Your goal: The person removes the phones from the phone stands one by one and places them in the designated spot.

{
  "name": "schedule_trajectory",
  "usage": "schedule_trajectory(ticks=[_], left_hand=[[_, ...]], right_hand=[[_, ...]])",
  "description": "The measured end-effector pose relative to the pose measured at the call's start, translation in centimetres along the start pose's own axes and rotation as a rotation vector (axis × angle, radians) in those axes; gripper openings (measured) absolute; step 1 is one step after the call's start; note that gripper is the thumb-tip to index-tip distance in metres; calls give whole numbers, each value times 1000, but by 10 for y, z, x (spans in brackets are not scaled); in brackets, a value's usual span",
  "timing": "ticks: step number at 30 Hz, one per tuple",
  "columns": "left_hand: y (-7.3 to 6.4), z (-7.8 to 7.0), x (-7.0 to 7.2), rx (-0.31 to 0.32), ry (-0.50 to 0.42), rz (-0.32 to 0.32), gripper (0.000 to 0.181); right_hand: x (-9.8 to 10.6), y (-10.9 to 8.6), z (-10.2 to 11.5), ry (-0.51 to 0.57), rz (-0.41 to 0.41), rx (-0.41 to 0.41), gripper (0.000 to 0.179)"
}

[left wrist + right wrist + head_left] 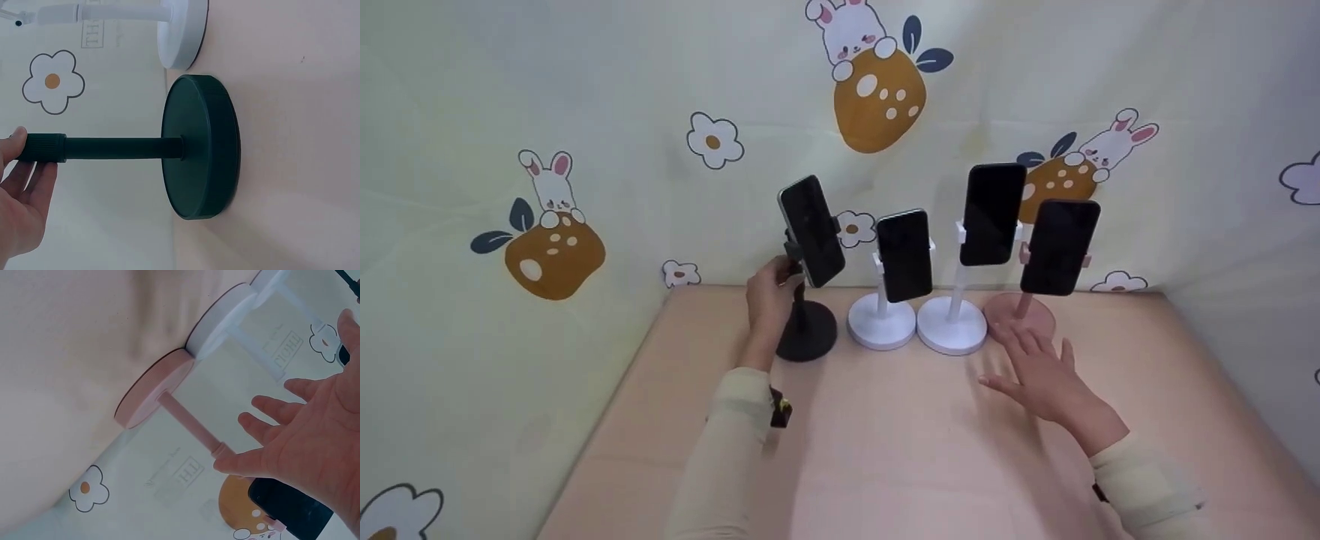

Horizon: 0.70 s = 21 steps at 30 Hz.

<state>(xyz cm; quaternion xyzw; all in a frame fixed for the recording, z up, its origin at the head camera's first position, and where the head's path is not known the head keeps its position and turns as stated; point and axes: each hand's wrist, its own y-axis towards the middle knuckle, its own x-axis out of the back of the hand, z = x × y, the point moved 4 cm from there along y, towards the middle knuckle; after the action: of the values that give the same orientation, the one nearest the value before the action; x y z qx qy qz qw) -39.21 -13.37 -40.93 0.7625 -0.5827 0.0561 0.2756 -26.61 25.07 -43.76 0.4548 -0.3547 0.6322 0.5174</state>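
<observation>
Standing at the left end of the row, the dark stand (811, 336) is rested upright on the table (885, 457), near its back edge. Its ribbed collar (45, 147) is pinched by the left hand (767, 300), with the thumb set against the fingers. By the right hand (1046, 382) nothing is held: its fingers are spread before the pink stand (1005, 307) (whether its base is touched cannot be told).

The dark stand is judged stiff and bottom-weighted by its thick disc, though made top-heavy by the tilted phone (812, 231) clamped above. That phone's smooth glass would probably be slippery and fragile, so the stem or ribbed collar is better taken hold of than the screen.

Between them, a shorter white stand (883, 324) and a taller white stand (952, 328) are placed side by side, each topped with a phone. The table is covered in plain pinkish beige, and it is walled by a pale cloth (615, 82) printed with rabbits, fruit and flowers.
</observation>
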Motion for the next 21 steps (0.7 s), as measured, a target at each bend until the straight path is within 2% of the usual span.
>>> schedule_trajectory(ticks=[7,21], left_hand=[[-7,-9,2,7,16,16,24],[-26,-23,8,-32,-8,62,21]], right_hand=[[-1,-2,4,-16,-9,24,88],[-3,-4,8,-11,-13,33,95]])
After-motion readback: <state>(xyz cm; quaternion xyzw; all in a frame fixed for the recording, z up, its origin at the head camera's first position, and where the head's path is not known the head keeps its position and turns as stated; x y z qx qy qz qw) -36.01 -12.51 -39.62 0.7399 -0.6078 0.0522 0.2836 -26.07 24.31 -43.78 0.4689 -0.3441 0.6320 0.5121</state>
